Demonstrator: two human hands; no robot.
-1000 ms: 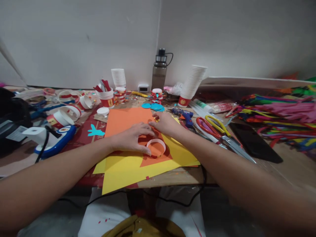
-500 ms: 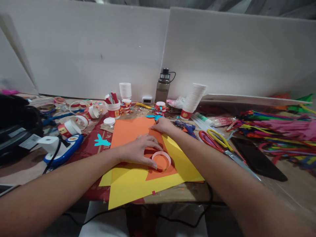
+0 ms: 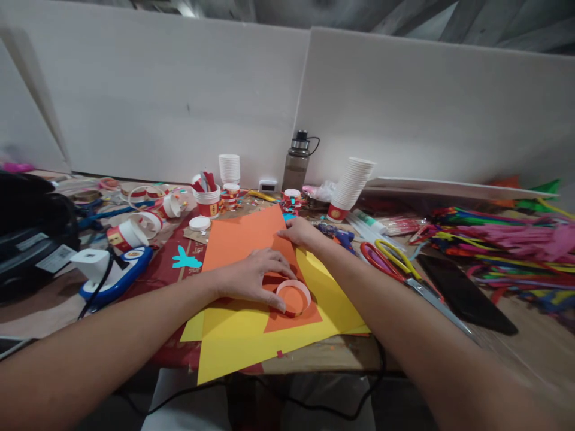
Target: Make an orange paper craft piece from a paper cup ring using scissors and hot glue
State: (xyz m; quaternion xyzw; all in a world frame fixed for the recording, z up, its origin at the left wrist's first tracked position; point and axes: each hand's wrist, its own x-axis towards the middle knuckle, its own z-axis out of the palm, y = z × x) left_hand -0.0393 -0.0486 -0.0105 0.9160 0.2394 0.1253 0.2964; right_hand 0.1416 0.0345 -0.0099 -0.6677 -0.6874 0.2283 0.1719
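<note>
An orange paper sheet [image 3: 240, 239] lies on yellow sheets [image 3: 238, 341] at the table's front edge. A white paper ring [image 3: 293, 297], cut from a cup, stands on the orange sheet. My left hand [image 3: 251, 276] rests flat on the orange sheet, fingers spread, its fingertips touching the ring's left side. My right hand [image 3: 302, 231] is closed on the far right edge of the orange sheet, and that corner is lifted off the table.
Red and yellow scissors [image 3: 395, 257] and a black phone [image 3: 465, 293] lie to the right, beside a heap of coloured pipe cleaners [image 3: 507, 239]. A bottle [image 3: 296, 160], cup stacks [image 3: 350, 185], a blue glue gun [image 3: 335, 232] and cut cups [image 3: 135, 227] crowd the back and left.
My right hand moved from the table near the blue paper discs to the orange sheet's far corner and raised it. My head tilted up. The left hand stayed on the ring.
</note>
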